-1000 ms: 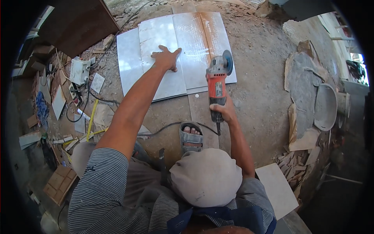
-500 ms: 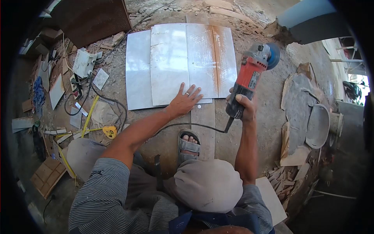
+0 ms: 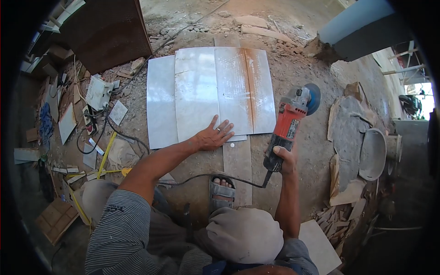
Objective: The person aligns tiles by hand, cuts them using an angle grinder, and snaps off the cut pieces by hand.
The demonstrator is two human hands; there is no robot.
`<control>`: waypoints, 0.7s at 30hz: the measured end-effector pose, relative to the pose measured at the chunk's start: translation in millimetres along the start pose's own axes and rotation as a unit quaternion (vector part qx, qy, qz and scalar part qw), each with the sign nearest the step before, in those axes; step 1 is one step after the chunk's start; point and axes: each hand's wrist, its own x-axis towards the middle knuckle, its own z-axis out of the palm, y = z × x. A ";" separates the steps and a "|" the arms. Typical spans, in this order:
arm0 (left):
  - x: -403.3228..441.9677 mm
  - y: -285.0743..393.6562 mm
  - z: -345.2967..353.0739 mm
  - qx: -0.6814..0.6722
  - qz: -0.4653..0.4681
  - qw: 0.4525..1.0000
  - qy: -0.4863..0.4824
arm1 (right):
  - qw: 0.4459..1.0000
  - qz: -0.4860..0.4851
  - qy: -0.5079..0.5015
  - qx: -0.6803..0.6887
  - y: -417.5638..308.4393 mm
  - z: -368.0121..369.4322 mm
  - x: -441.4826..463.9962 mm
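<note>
My right hand (image 3: 287, 158) is wrapped round the dark body of a red angle grinder (image 3: 288, 123). The grinder points up and away, its blue-grey disc (image 3: 313, 99) held to the right of the tiles, and its cord trails back to the left. My left hand (image 3: 213, 136) lies with fingers spread on the near edge of a glossy white tile (image 3: 196, 98). More white tile lies under and beside it. Brown rust-like stains run down the right-hand tile (image 3: 259, 91). A grey plank (image 3: 237, 169) shows beneath the near edge.
Broken tile pieces, black cable and a yellow tape measure (image 3: 106, 153) litter the floor at left. A brown panel (image 3: 105, 36) stands at the back left. On the right lie a white basin (image 3: 373, 154) and a heap of shards (image 3: 337, 220). My sandalled foot (image 3: 222, 190) is near the plank.
The view has tilted up, so the tiles and hands sit lower in it. My left hand stays on the tile, and my right hand still holds the grinder.
</note>
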 end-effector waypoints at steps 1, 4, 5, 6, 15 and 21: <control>1.7 -1.3 -0.7 0.000 0.002 1.000 0.000 | 1.000 -0.003 -0.003 -0.008 4.0 -1.5 3.9; 3.9 -5.3 -0.3 -0.009 0.007 1.000 -0.004 | 1.000 -0.010 0.004 -0.023 8.2 1.8 11.1; 4.8 -7.0 0.1 -0.010 0.011 1.000 0.001 | 0.999 -0.018 0.013 -0.033 8.4 3.1 13.3; 3.0 -7.2 -1.1 -0.011 0.014 1.000 0.003 | 0.999 -0.016 0.013 -0.031 10.0 4.3 13.9; 11.2 -23.5 -10.0 -0.017 0.017 1.000 0.010 | 1.000 0.002 -0.008 -0.025 9.9 3.5 23.1; 40.1 -39.0 -7.8 0.028 -0.001 1.000 0.001 | 1.000 0.015 0.015 -0.023 7.5 -4.8 11.3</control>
